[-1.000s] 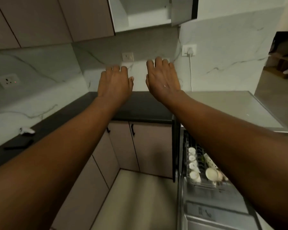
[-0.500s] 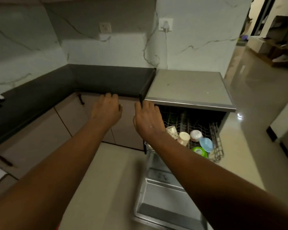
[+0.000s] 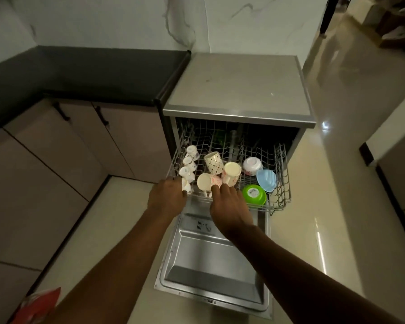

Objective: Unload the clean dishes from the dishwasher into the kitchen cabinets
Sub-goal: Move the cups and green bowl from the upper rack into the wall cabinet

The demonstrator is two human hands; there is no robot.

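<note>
The dishwasher door lies open and the upper wire rack is pulled out. A row of small white cups stands along the rack's left side. In the middle are a patterned mug, a cream mug and a floral mug lying on its side. On the right sit a white bowl, a blue bowl and a green bowl. My left hand is at the rack's front left corner, against the nearest small cup, fingertips hidden. My right hand touches the floral and cream mugs with extended fingers.
The dishwasher's grey top adjoins a black L-shaped counter with beige lower cabinets beneath. Glossy floor runs to the right of the dishwasher. A red object shows at the bottom left edge.
My view and both hands dropped from the upper cabinet to the dishwasher. The hands moved down from the counter edge to the front of the pulled-out rack.
</note>
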